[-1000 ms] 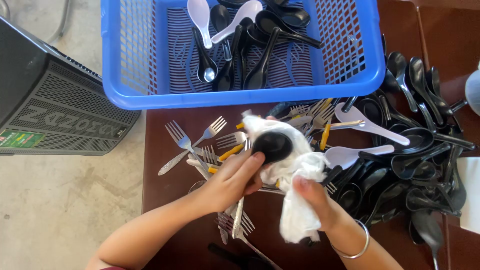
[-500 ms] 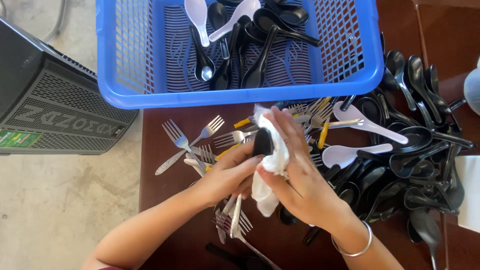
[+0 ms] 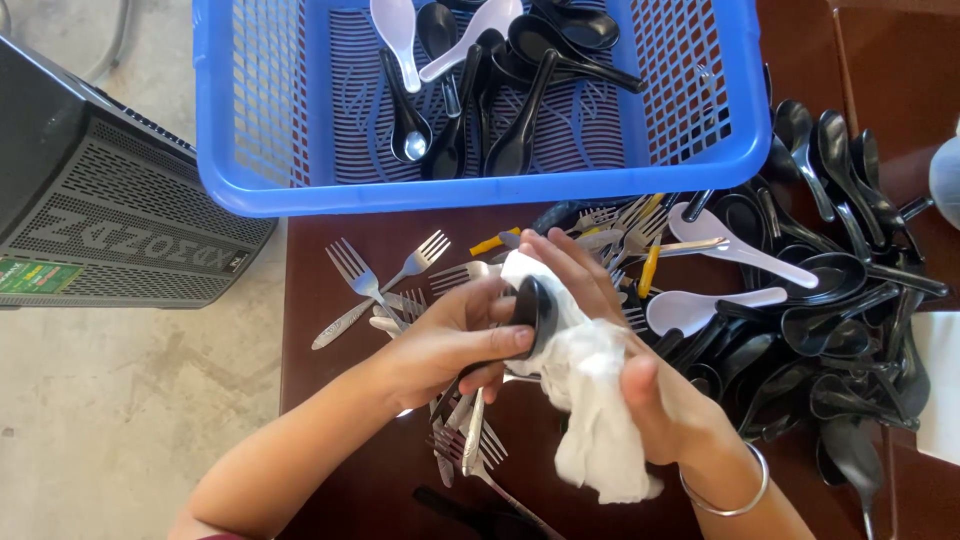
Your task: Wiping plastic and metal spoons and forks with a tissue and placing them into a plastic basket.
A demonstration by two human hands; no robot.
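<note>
My left hand [image 3: 450, 345] grips a black soup spoon [image 3: 530, 310] by its bowl, above a dark brown table [image 3: 325, 400]. My right hand [image 3: 640, 380] holds a white cloth [image 3: 590, 400] wrapped against the spoon; its fingers press the cloth over the spoon's far side. The spoon's handle is mostly hidden under my left hand. Metal forks [image 3: 375, 290] lie scattered on the table just beneath and to the left of both hands.
A blue plastic basket [image 3: 240, 150] at the top holds several black and white spoons. A heap of black spoons [image 3: 840, 300] with two white ones lies at right. A black perforated speaker box [image 3: 110, 220] stands on the concrete floor at left.
My right hand has shifted right and lower, dragging the cloth along the spoon. The left hand has turned the spoon so its black bowl shows again.
</note>
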